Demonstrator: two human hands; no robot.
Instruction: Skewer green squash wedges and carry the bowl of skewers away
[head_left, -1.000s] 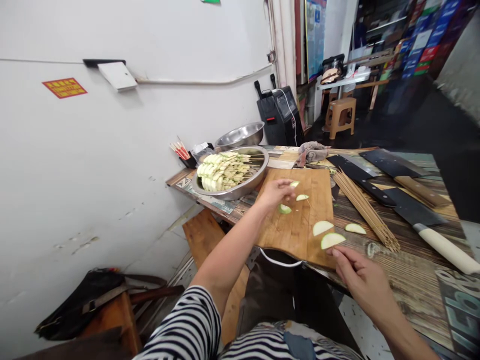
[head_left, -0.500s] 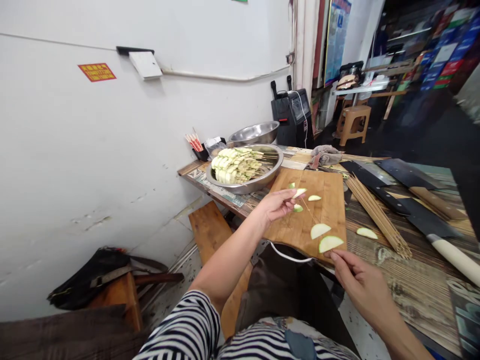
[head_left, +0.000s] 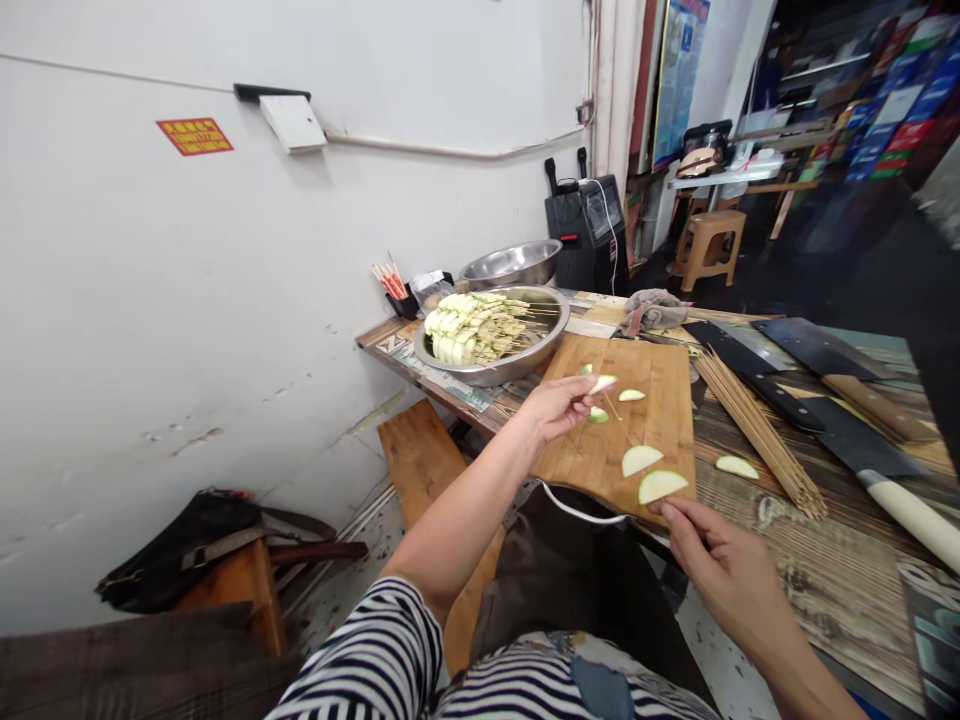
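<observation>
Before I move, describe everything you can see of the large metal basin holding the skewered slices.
The large basin is wide, round and shallow, of silvery metal by its look, with a smooth rim. It sits upright on the table, left of the cutting board; whether they touch is unclear. Pale, green-edged skewered slices are heaped on its left side, bare stick ends pointing right. A second metal basin stands just behind it. Neither the left hand nor the right hand touches it.
</observation>
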